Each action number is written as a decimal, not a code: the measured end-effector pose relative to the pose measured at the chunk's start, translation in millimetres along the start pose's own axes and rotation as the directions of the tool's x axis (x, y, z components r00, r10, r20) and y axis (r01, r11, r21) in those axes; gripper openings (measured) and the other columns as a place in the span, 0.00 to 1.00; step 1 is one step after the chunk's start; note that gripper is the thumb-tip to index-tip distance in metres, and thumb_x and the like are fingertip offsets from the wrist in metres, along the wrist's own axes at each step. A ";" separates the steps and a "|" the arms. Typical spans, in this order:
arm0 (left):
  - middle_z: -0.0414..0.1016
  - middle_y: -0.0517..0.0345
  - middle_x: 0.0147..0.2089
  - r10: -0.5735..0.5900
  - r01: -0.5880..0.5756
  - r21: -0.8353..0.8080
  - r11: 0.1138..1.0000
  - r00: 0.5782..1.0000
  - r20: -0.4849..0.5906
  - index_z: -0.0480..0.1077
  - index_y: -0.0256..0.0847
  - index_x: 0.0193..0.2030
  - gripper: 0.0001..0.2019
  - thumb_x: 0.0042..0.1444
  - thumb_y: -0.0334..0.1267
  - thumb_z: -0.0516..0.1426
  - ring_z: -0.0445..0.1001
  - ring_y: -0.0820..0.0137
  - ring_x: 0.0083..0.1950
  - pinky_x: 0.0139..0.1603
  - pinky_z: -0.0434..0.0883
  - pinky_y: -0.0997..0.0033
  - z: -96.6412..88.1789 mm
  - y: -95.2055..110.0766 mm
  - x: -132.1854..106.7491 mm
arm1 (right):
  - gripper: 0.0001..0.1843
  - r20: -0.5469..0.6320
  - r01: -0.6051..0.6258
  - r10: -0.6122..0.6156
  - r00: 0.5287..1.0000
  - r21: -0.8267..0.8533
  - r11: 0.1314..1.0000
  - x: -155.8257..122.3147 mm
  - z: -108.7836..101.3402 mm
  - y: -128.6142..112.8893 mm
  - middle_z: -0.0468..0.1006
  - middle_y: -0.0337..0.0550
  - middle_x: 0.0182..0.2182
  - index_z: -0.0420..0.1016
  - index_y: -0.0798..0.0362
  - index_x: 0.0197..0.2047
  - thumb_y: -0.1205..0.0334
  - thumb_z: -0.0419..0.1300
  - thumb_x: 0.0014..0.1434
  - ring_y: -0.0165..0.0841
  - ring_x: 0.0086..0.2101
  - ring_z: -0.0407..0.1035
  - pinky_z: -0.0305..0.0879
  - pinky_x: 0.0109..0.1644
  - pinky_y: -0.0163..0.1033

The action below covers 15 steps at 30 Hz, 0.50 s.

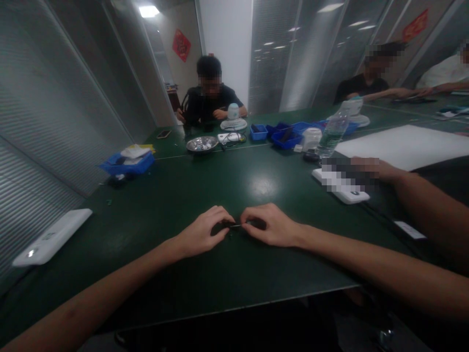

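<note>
Near the front middle of the green table, my left hand (203, 231) and my right hand (274, 225) face each other with a small gap between the fingertips. A thin, pale, rod-like piece (236, 225) bridges that gap, its ends hidden in the fingers. My left thumb and fingers pinch around one end, where something small and dark also shows. The right thumb and forefinger are closed at the other end. What kind of piece it is cannot be made out. Both hands stay low over the table (176, 195).
A white power strip (54, 237) lies left, another white device (342, 188) right beside a co-worker's arm (432, 205). Farther back are a blue tray (130, 164), a metal dish (201, 145), blue bins (286, 138) and a plastic bottle (333, 132). Other people sit around the table.
</note>
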<state>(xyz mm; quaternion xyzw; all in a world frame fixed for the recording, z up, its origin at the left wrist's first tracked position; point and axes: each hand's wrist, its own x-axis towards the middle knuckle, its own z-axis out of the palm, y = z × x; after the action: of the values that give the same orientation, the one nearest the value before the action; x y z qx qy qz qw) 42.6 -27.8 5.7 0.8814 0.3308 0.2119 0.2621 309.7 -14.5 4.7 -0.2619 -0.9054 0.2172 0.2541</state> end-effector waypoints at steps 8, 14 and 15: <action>0.75 0.51 0.47 -0.034 0.034 0.007 0.999 0.999 -0.030 0.74 0.43 0.52 0.10 0.67 0.34 0.56 0.72 0.62 0.48 0.49 0.71 0.61 -1.6 4.8 -2.3 | 0.08 -0.094 -0.015 0.021 0.995 0.071 0.997 -0.4 -0.8 -0.2 0.80 0.40 0.34 0.77 0.53 0.43 0.59 0.59 0.69 0.29 0.31 0.72 0.64 0.37 0.34; 0.75 0.50 0.49 -0.091 0.092 0.033 0.995 0.995 -0.036 0.74 0.44 0.52 0.13 0.65 0.45 0.62 0.72 0.59 0.50 0.49 0.71 0.58 10.8 14.1 -4.7 | 0.06 -0.143 -0.047 0.062 0.988 0.107 0.993 0.8 -1.9 -3.4 0.81 0.41 0.35 0.76 0.54 0.43 0.62 0.59 0.67 0.29 0.31 0.72 0.66 0.37 0.35; 0.75 0.50 0.50 -0.092 0.093 0.041 0.995 0.995 -0.031 0.74 0.44 0.51 0.13 0.65 0.46 0.63 0.72 0.59 0.50 0.49 0.71 0.58 12.2 13.8 -4.2 | 0.06 -0.142 -0.047 0.061 0.988 0.107 0.993 0.8 -2.3 -4.1 0.81 0.41 0.35 0.76 0.54 0.43 0.62 0.59 0.67 0.30 0.31 0.72 0.66 0.38 0.35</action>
<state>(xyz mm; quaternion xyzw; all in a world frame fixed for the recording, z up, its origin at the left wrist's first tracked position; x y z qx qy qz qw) 52.8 -43.4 3.8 0.8673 0.3794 0.2056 0.2481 309.0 -16.6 8.9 -0.2879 -0.8647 0.2509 0.3263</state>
